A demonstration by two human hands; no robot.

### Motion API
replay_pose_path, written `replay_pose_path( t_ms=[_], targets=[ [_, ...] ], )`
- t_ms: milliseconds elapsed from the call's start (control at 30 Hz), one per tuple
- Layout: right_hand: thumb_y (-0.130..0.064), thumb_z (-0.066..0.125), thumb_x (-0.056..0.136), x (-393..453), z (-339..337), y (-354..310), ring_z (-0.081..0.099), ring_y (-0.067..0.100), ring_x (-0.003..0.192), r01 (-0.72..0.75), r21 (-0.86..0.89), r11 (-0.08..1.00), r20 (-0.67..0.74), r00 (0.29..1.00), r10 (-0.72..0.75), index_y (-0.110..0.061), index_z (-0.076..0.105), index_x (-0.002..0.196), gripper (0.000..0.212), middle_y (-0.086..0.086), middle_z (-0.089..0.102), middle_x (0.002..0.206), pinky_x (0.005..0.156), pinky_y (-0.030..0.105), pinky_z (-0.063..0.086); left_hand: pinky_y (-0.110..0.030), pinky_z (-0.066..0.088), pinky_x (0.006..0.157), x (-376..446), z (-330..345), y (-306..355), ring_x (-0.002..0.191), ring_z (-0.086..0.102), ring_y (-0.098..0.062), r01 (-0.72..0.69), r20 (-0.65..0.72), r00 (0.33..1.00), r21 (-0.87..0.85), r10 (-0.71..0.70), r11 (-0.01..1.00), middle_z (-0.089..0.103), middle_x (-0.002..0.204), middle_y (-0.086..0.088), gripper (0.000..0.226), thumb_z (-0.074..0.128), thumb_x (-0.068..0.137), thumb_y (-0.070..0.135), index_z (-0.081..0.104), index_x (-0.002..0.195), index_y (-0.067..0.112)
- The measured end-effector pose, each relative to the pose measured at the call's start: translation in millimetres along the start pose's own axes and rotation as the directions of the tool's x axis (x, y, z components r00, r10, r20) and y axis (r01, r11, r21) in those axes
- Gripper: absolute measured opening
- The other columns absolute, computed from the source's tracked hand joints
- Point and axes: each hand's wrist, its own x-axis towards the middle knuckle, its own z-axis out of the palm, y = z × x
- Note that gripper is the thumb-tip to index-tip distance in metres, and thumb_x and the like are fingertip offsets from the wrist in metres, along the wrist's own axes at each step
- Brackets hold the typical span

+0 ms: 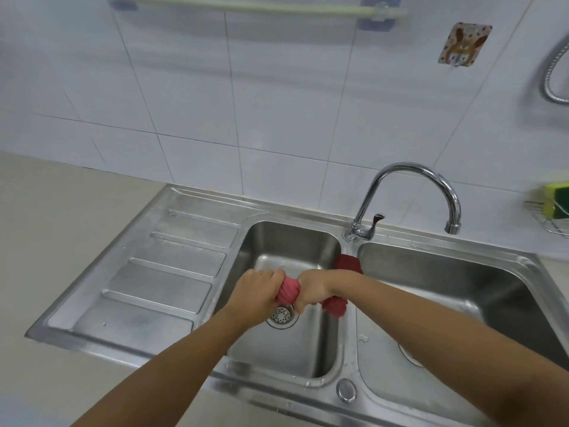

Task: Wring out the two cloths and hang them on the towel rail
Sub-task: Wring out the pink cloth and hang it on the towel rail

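A pink cloth [288, 290] is twisted tight between my two hands above the left sink basin [286, 241], over the drain. My left hand [258, 289] grips its left end and my right hand [314, 288] grips its right end. A darker red cloth [347, 264] lies draped over the divider between the two basins, partly hidden behind my right wrist, with its lower end [335, 308] hanging into the left basin. The pale towel rail [261, 7] runs along the tiled wall at the top, with nothing on it.
A chrome tap [409, 192] arches over the right basin [462, 291]. A ribbed drainboard [160, 272] lies to the left. A wire rack with a yellow-green sponge [554, 204] sits at the right edge. A patterned wall hook [463, 44] and a metal hose [551, 72] hang on the wall.
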Motion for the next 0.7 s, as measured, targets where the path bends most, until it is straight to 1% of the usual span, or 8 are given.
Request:
replay_pose_path(
  t_ms=[133, 233, 300, 367, 433, 533, 633, 700],
  targets=[
    [-0.036, 0.059, 0.080, 8.5, 5.5, 1.2, 0.058, 0.025, 0.070, -0.039, -0.403, 0.914, -0.317, 0.943, -0.099, -0.017, 0.066, 0.088, 0.023, 0.001, 0.059, 0.076, 0.066, 0.029, 0.049, -0.032, 0.047, 0.063, 5.3, 2.1, 9.3, 0.075, 0.066, -0.027, 0.277, 0.219, 0.941, -0.057, -0.258, 0.959, 0.067, 0.083, -0.005, 0.027, 0.044, 0.094, 0.038, 0.052, 0.096, 0.012],
    [-0.034, 0.053, 0.085, 18.8, 11.7, 8.4, 0.065, 0.030, 0.077, -0.010, -0.558, 0.830, -0.386, 0.888, -0.249, -0.018, 0.067, 0.090, 0.022, 0.004, 0.065, 0.081, 0.067, 0.033, 0.051, -0.027, 0.046, 0.060, 9.0, -1.4, 11.1, 0.062, 0.059, -0.019, 0.494, 0.427, 0.817, -0.174, -0.387, 0.852, 0.060, 0.068, 0.000, 0.038, 0.045, 0.089, 0.046, 0.057, 0.072, 0.015],
    [-0.029, 0.052, 0.087, 24.3, 14.8, 12.6, 0.066, 0.031, 0.078, 0.034, -0.624, 0.781, -0.373, 0.865, -0.336, -0.018, 0.065, 0.092, 0.018, 0.005, 0.068, 0.085, 0.063, 0.032, 0.047, -0.026, 0.038, 0.054, 8.7, -4.6, 12.4, 0.051, 0.048, -0.016, 0.647, 0.592, 0.712, -0.346, -0.377, 0.679, 0.054, 0.058, 0.000, 0.029, 0.056, 0.075, 0.037, 0.053, 0.059, 0.013],
    [-0.030, 0.052, 0.089, 26.7, 17.1, 14.1, 0.065, 0.032, 0.080, 0.075, -0.647, 0.759, -0.363, 0.845, -0.393, -0.017, 0.064, 0.099, 0.020, 0.007, 0.069, 0.088, 0.062, 0.032, 0.044, -0.026, 0.028, 0.047, 4.0, -11.6, 17.3, 0.043, 0.036, -0.014, 0.771, 0.720, 0.622, -0.494, -0.307, 0.402, 0.044, 0.051, 0.000, 0.021, 0.061, 0.069, 0.025, 0.048, 0.055, 0.015],
    [-0.029, 0.053, 0.089, 29.3, 21.2, 14.6, 0.065, 0.033, 0.080, 0.118, -0.647, 0.753, -0.355, 0.828, -0.434, -0.017, 0.063, 0.103, 0.021, 0.007, 0.070, 0.089, 0.062, 0.033, 0.043, -0.023, 0.017, 0.043, -3.4, -15.7, 19.5, 0.038, 0.024, -0.010, 0.846, 0.822, 0.533, -0.516, -0.201, 0.135, 0.033, 0.046, 0.004, 0.026, 0.059, 0.075, 0.024, 0.044, 0.055, 0.021],
    [-0.026, 0.054, 0.089, 32.0, 33.1, 16.3, 0.065, 0.031, 0.079, 0.158, -0.649, 0.744, -0.356, 0.802, -0.480, -0.015, 0.062, 0.106, 0.021, 0.006, 0.070, 0.088, 0.059, 0.031, 0.039, -0.022, 0.009, 0.041, -16.7, -11.0, 19.7, 0.036, 0.018, -0.007, 0.867, 0.869, 0.495, -0.494, -0.010, -0.060, 0.027, 0.044, 0.007, 0.036, 0.051, 0.083, 0.026, 0.037, 0.051, 0.025],
    [-0.024, 0.054, 0.088, 35.2, 40.6, 17.6, 0.064, 0.031, 0.074, 0.171, -0.612, 0.772, -0.397, 0.778, -0.487, -0.013, 0.058, 0.096, 0.014, 0.006, 0.068, 0.083, 0.057, 0.031, 0.038, -0.019, 0.016, 0.039, -23.3, -6.4, 24.5, 0.037, 0.023, -0.007, 0.860, 0.860, 0.505, -0.508, -0.073, -0.042, 0.030, 0.044, 0.008, 0.032, 0.055, 0.082, 0.028, 0.041, 0.054, 0.024],
    [-0.030, 0.057, 0.086, 37.1, 39.4, 18.1, 0.061, 0.028, 0.072, 0.151, -0.544, 0.826, -0.458, 0.771, -0.443, -0.016, 0.051, 0.087, 0.015, 0.004, 0.065, 0.082, 0.057, 0.030, 0.039, -0.021, 0.028, 0.043, -21.9, -7.4, 24.6, 0.038, 0.034, -0.009, 0.842, 0.817, 0.540, -0.519, -0.202, 0.149, 0.038, 0.046, 0.006, 0.024, 0.059, 0.081, 0.028, 0.047, 0.061, 0.019]
  ],
)
